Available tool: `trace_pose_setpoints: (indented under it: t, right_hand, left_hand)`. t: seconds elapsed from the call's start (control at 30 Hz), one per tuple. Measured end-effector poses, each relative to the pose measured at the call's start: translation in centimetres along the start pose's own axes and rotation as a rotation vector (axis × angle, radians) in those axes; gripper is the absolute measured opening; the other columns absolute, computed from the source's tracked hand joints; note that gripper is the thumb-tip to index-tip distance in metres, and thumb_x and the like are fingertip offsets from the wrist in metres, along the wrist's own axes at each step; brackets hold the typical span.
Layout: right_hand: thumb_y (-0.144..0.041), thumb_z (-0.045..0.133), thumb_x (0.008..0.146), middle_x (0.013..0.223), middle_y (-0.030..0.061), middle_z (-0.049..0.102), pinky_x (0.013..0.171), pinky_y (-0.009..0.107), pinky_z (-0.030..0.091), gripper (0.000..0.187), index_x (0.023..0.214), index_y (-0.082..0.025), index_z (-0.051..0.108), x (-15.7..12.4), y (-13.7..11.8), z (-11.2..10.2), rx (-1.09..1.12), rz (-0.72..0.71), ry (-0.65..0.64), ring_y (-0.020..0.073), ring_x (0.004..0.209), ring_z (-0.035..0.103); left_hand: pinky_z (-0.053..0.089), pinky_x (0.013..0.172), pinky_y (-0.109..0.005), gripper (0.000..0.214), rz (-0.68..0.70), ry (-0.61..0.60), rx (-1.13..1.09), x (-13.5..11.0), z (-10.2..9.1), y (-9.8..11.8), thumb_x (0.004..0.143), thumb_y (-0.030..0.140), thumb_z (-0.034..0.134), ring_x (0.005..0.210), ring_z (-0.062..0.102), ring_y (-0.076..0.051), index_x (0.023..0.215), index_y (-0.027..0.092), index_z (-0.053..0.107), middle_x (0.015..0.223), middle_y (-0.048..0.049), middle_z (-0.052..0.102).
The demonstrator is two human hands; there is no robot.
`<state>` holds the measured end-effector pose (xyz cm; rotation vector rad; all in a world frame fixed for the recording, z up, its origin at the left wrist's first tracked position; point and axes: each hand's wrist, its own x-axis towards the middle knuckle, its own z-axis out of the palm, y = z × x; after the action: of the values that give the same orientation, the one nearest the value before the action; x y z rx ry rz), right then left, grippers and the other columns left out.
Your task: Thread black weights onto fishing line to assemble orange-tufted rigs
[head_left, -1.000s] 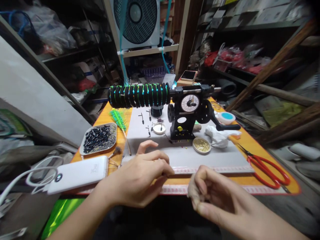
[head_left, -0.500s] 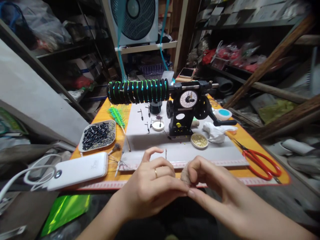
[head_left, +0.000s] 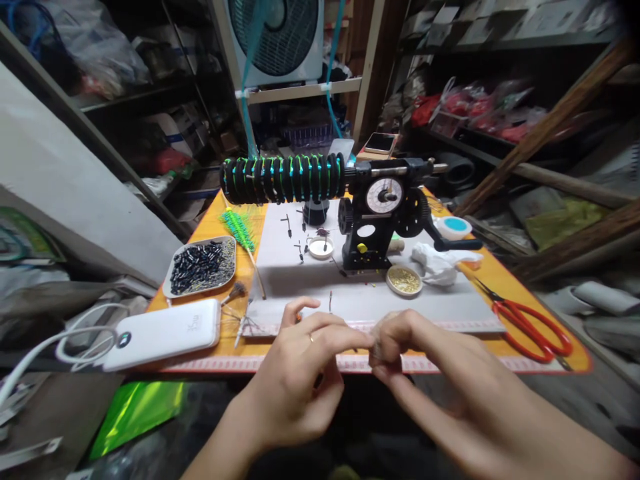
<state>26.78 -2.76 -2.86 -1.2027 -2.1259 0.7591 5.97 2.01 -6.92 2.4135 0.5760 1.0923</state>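
My left hand (head_left: 300,377), with a ring on one finger, is in front of the table's near edge. Its index finger reaches across to my right hand, the thumb hangs apart below, and the other fingers are bent. A small dark and orange bit (head_left: 299,317) shows among the bent fingers; its kind is unclear. Closed in a pinch, my right hand (head_left: 420,360) has a small greyish thing (head_left: 376,347) at its fingertips, mostly hidden. Just beyond the left fingers a thin dark piece (head_left: 330,301) stands out against the white board (head_left: 280,303).
Behind the hands stands a black hand-cranked winder (head_left: 370,233) carrying black-and-green coils (head_left: 283,180). Left are a tray of dark beads (head_left: 200,267), a white power bank (head_left: 165,335) and a green brush (head_left: 239,230). Right are a gold-bead dish (head_left: 404,281), tissue (head_left: 437,263) and red-handled scissors (head_left: 530,330).
The view has shifted slightly. My left thumb has dropped away from the right fingertips, and the left index finger now stretches to them. My right hand stays pinched in about the same place.
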Motion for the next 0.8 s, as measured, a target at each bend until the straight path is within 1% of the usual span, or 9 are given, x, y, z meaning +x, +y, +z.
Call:
trace_pose_setpoints:
  t: [0.07, 0.13, 0.27, 0.37, 0.43, 0.53, 0.63, 0.73, 0.8]
  right_hand:
    - [-0.001, 0.042, 0.091, 0.089, -0.0028, 0.060, 0.070, 0.021, 0.050, 0.025, 0.097, -0.025, 0.044, 0.1, -0.2, -0.2, -0.028, -0.017, 0.001, 0.0104, 0.079, 0.062]
    - [-0.002, 0.042, 0.092, 0.088, -0.0029, 0.060, 0.068, 0.021, 0.050, 0.023, 0.097, -0.025, 0.043, 0.0, -0.1, -0.3, -0.063, -0.026, -0.001, 0.0105, 0.077, 0.061]
    - [-0.005, 0.044, 0.092, 0.088, -0.0032, 0.058, 0.067, 0.021, 0.049, 0.021, 0.098, -0.026, 0.043, -0.2, 0.0, -0.6, -0.125, -0.022, -0.025, 0.0108, 0.077, 0.060]
    - [-0.006, 0.046, 0.092, 0.087, -0.0048, 0.058, 0.067, 0.019, 0.048, 0.023, 0.099, -0.027, 0.043, -0.4, 0.0, -0.9, -0.116, -0.030, -0.044, 0.0096, 0.076, 0.059]
    - [-0.006, 0.046, 0.092, 0.088, -0.0051, 0.058, 0.067, 0.018, 0.047, 0.023, 0.100, -0.028, 0.043, -0.4, -0.1, -1.1, -0.108, -0.022, -0.048, 0.0091, 0.076, 0.059]
    - [-0.004, 0.046, 0.091, 0.088, -0.0046, 0.059, 0.067, 0.018, 0.047, 0.025, 0.100, -0.027, 0.043, -0.2, -0.3, -1.2, -0.091, -0.011, -0.045, 0.0091, 0.076, 0.060]
    - [-0.002, 0.047, 0.090, 0.088, -0.0043, 0.059, 0.067, 0.018, 0.047, 0.026, 0.099, -0.027, 0.044, 0.0, -0.4, -1.1, -0.066, -0.019, -0.060, 0.0090, 0.075, 0.060]
    - [-0.002, 0.047, 0.090, 0.088, -0.0042, 0.059, 0.067, 0.018, 0.047, 0.027, 0.098, -0.027, 0.044, 0.3, -0.5, -1.0, -0.050, -0.010, -0.076, 0.0094, 0.076, 0.060]
    - [-0.002, 0.048, 0.090, 0.088, -0.0044, 0.059, 0.067, 0.019, 0.047, 0.026, 0.098, -0.027, 0.045, 0.4, -0.6, -0.8, -0.032, -0.002, -0.076, 0.0099, 0.077, 0.059]
  left_hand:
    - [0.023, 0.110, -0.048, 0.059, -0.029, 0.031, -0.055, -0.1, 0.5, 0.2, 0.068, -0.004, 0.048, 0.116, 0.062, -0.023, 0.123, 0.020, 0.050, 0.107, -0.0065, 0.069]
    - [0.020, 0.111, -0.048, 0.053, -0.053, 0.053, -0.100, -0.1, 1.0, 0.4, 0.072, 0.000, 0.051, 0.122, 0.058, -0.025, 0.121, 0.021, 0.050, 0.107, -0.0070, 0.069]
    - [0.021, 0.109, -0.044, 0.034, 0.023, 0.096, -0.056, 0.0, 1.5, -0.2, 0.088, 0.001, 0.058, 0.108, 0.065, -0.020, 0.113, 0.022, 0.052, 0.094, -0.0008, 0.075]
    - [0.022, 0.108, -0.042, 0.036, 0.066, 0.100, 0.005, 0.0, 1.3, -0.7, 0.090, -0.004, 0.055, 0.105, 0.067, -0.018, 0.115, 0.022, 0.051, 0.093, 0.0002, 0.076]
    - [0.018, 0.110, -0.045, 0.040, 0.018, 0.093, -0.038, -0.1, 0.9, -0.6, 0.089, -0.005, 0.052, 0.109, 0.064, -0.019, 0.119, 0.022, 0.049, 0.090, 0.0005, 0.076]
    - [0.010, 0.114, -0.050, 0.038, -0.049, 0.086, -0.095, -0.2, 0.2, 0.1, 0.089, 0.009, 0.062, 0.114, 0.059, -0.024, 0.122, 0.023, 0.049, 0.082, 0.0017, 0.073]
    - [0.008, 0.114, -0.048, 0.032, -0.039, 0.103, -0.006, 0.1, -0.3, 0.6, 0.086, 0.027, 0.077, 0.110, 0.058, -0.024, 0.112, 0.025, 0.057, 0.079, 0.0035, 0.074]
    - [0.010, 0.112, -0.045, 0.015, -0.035, 0.141, 0.018, 0.4, -0.2, 0.9, 0.089, 0.019, 0.073, 0.107, 0.060, -0.022, 0.096, 0.026, 0.063, 0.079, 0.0055, 0.074]
    - [0.011, 0.111, -0.044, 0.014, -0.048, 0.147, 0.000, 0.4, 0.1, 0.9, 0.091, 0.012, 0.067, 0.105, 0.061, -0.021, 0.091, 0.026, 0.062, 0.079, 0.0060, 0.073]
